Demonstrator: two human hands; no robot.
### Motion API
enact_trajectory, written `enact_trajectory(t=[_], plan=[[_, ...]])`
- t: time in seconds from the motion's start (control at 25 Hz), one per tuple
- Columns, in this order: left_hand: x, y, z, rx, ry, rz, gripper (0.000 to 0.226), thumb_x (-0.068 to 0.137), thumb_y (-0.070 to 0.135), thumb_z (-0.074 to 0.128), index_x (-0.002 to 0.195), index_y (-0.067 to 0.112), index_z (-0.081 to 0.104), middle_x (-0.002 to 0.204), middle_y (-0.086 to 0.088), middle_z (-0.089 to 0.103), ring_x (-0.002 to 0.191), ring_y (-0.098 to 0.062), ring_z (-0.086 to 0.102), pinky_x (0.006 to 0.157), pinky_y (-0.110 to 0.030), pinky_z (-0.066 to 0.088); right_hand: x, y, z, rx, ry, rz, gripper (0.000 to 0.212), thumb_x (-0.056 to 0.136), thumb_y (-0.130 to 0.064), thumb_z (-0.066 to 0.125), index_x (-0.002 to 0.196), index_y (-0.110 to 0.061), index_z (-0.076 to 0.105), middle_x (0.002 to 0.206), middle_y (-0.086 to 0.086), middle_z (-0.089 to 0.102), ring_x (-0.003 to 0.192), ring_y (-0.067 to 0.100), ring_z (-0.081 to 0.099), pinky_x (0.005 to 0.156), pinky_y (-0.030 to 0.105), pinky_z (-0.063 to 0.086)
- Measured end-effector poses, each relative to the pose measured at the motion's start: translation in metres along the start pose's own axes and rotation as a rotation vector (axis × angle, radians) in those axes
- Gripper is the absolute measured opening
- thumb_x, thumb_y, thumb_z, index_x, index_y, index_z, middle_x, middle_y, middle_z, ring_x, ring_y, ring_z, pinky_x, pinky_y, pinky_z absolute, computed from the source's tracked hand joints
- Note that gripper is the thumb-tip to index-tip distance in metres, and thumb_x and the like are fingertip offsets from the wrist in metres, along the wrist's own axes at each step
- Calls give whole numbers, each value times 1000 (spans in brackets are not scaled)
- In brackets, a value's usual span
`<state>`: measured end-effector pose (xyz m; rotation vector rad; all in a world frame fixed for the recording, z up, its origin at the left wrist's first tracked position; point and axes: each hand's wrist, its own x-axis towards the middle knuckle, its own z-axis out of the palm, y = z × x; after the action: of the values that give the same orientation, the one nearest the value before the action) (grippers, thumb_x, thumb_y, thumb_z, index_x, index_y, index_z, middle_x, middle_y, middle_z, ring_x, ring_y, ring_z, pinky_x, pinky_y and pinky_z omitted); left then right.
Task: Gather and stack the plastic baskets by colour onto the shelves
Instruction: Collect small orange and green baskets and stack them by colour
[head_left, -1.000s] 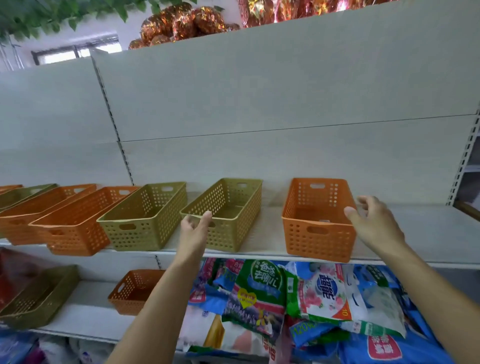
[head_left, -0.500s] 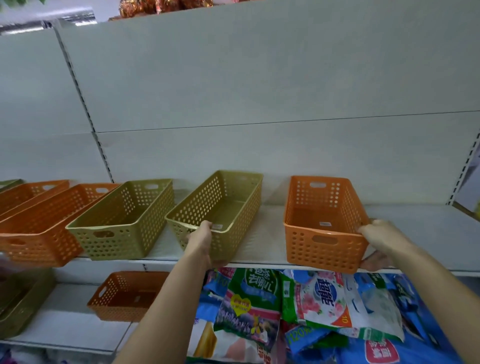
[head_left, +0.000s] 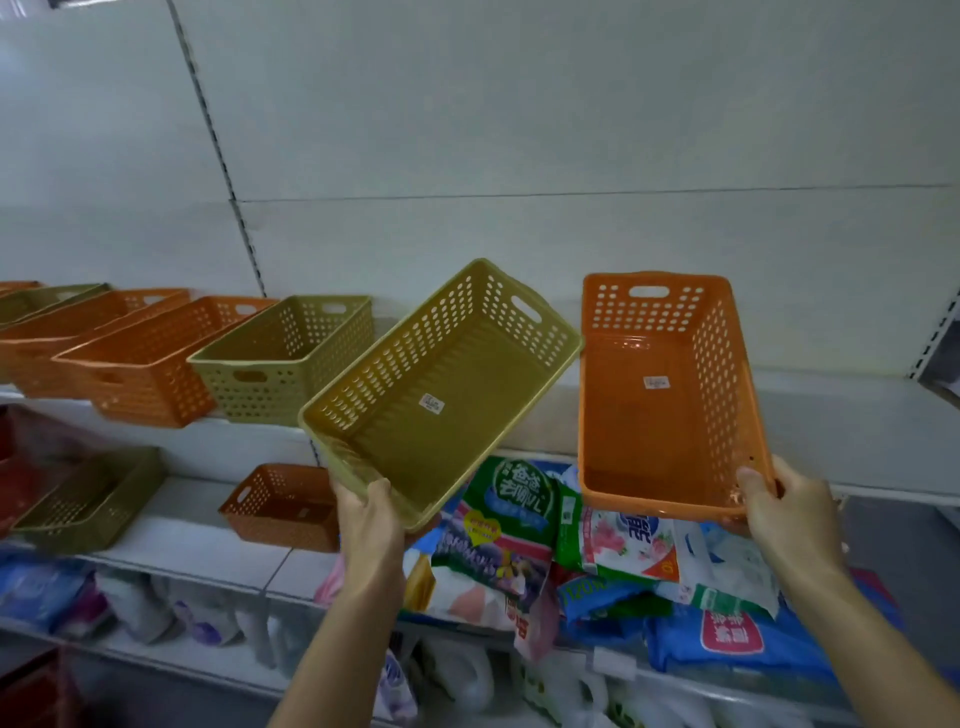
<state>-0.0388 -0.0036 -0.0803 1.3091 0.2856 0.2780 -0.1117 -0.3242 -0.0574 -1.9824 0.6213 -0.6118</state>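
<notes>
My left hand (head_left: 370, 519) grips the near end of an olive-green basket (head_left: 441, 384), held off the shelf and tilted toward me so its inside shows. My right hand (head_left: 784, 512) grips the near right corner of an orange basket (head_left: 670, 395), also lifted and tilted toward me. On the upper shelf (head_left: 810, 415) to the left stand another green basket (head_left: 283, 358) and two orange baskets (head_left: 150, 358), with more at the far left edge. The lower shelf (head_left: 171, 540) holds a small orange basket (head_left: 283, 506) and a green basket (head_left: 88, 501).
Bags of detergent (head_left: 613, 535) are piled on the lower shelf under the held baskets, with more packets (head_left: 156, 603) below. A white back panel (head_left: 519, 130) rises behind the upper shelf. A shelf upright (head_left: 940, 332) stands at the right edge.
Both hands have closed on the baskets and lifted them off the upper shelf, tilting them toward me. The view has shifted right and downward.
</notes>
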Motion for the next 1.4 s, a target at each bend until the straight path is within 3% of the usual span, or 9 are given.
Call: enact_trajectory(t=[0.12, 0.32, 0.52, 0.64, 0.76, 0.96, 1.12, 1.24, 1.4], plan=[[-41, -11, -40, -15, 57, -48, 62, 96, 6, 35, 145, 43, 28, 132, -4, 51, 102, -33, 62, 76, -56, 59, -30, 17, -4, -14, -25, -31, 25, 98, -19, 46, 83, -10, 64, 73, 13, 67, 65, 33, 66, 60, 45, 58], [-105, -23, -103, -15, 191, -107, 43, 98, 9, 40, 131, 36, 38, 127, -6, 54, 92, -29, 63, 81, -59, 55, -83, 46, 3, -7, -106, -72, 28, 97, -20, 48, 74, -8, 60, 64, 11, 61, 54, 27, 56, 51, 35, 47], [-166, -29, -176, -56, 334, -69, 51, 97, -1, 39, 136, 32, 41, 124, -3, 57, 86, -23, 64, 53, -44, 60, -139, 57, 18, 14, -217, -147, 33, 94, -6, 52, 62, -7, 50, 52, 2, 42, 45, 15, 36, 44, 27, 30], [-188, -47, -230, -24, 463, -87, 64, 94, -3, 40, 143, 38, 37, 130, -4, 58, 94, -27, 62, 49, -40, 59, -169, 62, 45, 14, -331, -159, 31, 92, -3, 52, 66, -17, 60, 55, 7, 54, 48, 23, 48, 48, 34, 40], [-199, -58, -274, -24, 510, -141, 61, 95, 1, 43, 142, 40, 37, 133, -3, 58, 89, -23, 64, 57, -45, 59, -199, 62, 81, -26, -409, -147, 20, 89, -3, 54, 87, -11, 71, 69, 13, 67, 61, 32, 61, 53, 38, 47], [-186, -63, -341, -54, 535, -224, 55, 96, 3, 48, 139, 35, 39, 129, -10, 62, 95, -33, 67, 61, -47, 60, -246, 55, 149, -105, -525, -134, 18, 89, -8, 54, 77, -18, 64, 65, 11, 63, 62, 36, 60, 58, 44, 50], [-155, -67, -413, -61, 594, -331, 52, 96, 6, 48, 137, 37, 39, 127, -7, 62, 107, -40, 65, 63, -48, 60, -289, 30, 207, -119, -603, -86, 19, 91, -6, 51, 93, -16, 68, 69, 5, 64, 62, 25, 59, 56, 34, 46], [-122, -62, -466, -53, 615, -367, 48, 98, 5, 45, 136, 34, 39, 120, -6, 60, 104, -41, 64, 56, -43, 60, -320, 8, 260, -111, -627, -42, 23, 92, -4, 52, 102, -16, 69, 72, 3, 65, 64, 21, 61, 59, 33, 47], [-61, -48, -525, -10, 624, -387, 45, 97, 0, 41, 130, 31, 40, 113, -7, 58, 94, -40, 63, 55, -42, 59, -350, -30, 325, -96, -623, 8, 22, 93, -2, 49, 95, -18, 64, 68, -3, 59, 63, 12, 54, 61, 32, 43]])
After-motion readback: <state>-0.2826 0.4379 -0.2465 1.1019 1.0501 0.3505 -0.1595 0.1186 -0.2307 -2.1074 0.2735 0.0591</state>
